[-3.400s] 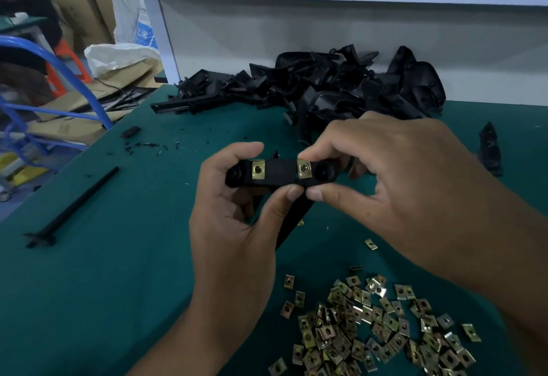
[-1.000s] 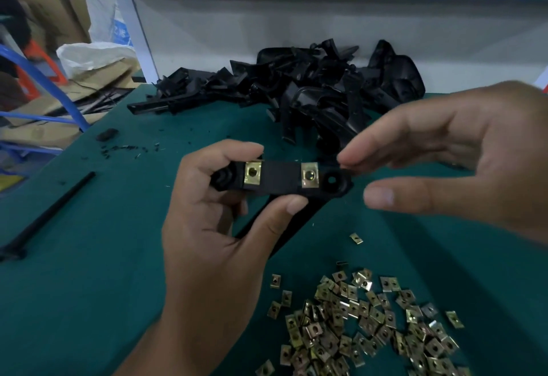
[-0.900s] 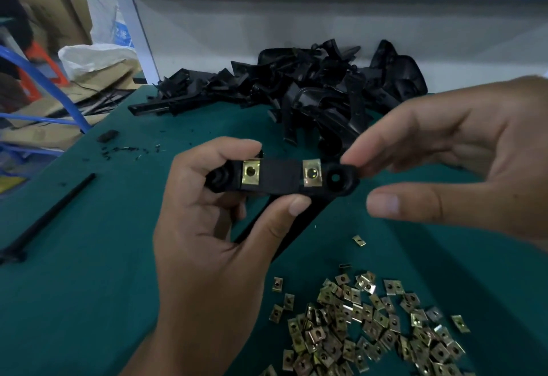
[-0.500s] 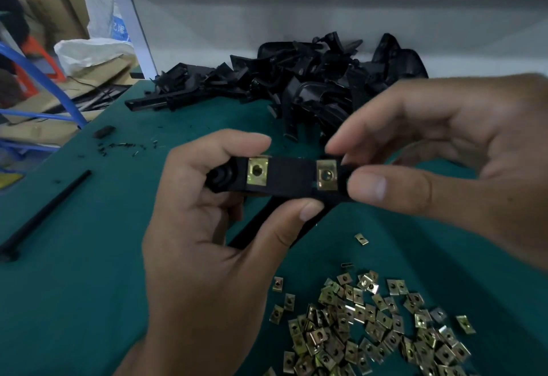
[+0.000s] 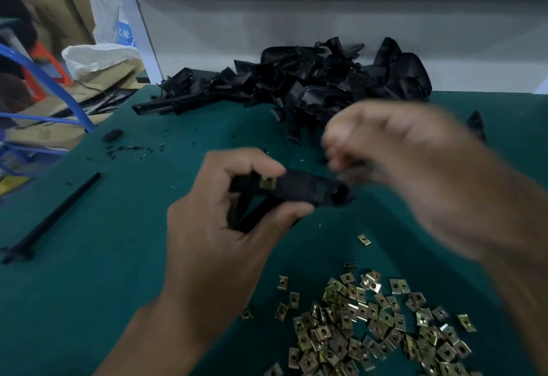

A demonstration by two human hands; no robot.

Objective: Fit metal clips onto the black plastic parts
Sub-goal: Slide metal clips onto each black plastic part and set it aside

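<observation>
Honestly, my left hand [image 5: 225,227] pinches the black plastic part [image 5: 299,190] above the tabletop [image 5: 89,286] by one end only — my right hand [image 5: 409,168] is blurred, grip unreadable, just beside its far end. A push could twist it loose, the fitted clip [image 5: 267,182] slipping crooked.

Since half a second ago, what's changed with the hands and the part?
The right hand let go of the black part and is blurred above its right end. Only the left clip now shows. The left hand still grips the part; the clip pile is unmoved.

Right hand [image 5: 415,174] now off part [image 5: 299,190]
</observation>
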